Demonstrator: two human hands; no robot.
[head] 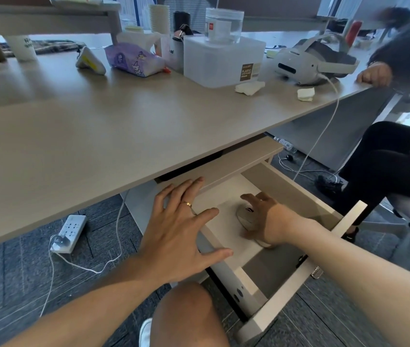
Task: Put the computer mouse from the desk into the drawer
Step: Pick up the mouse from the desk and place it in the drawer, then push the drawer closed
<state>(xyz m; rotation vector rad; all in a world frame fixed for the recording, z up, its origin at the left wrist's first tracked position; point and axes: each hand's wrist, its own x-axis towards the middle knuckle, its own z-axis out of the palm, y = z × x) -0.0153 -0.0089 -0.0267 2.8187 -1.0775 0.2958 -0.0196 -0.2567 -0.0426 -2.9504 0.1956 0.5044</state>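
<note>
Below the desk (123,136) a drawer (349,221) stands pulled out, its pale floor showing. A beige computer mouse (246,215) lies on that floor near the middle. My right hand (265,219) is inside the drawer, curled over the mouse's right side and gripping it. My left hand (181,229), with a gold ring, hovers spread above the drawer's left wall, fingers apart and holding nothing.
On the desk stand a plastic container (224,58), a purple tissue pack (133,60), crumpled tissues (249,88) and a VR headset (311,61) with a cable. A seated person (394,156) is at the right. A power strip (70,232) lies on the carpet.
</note>
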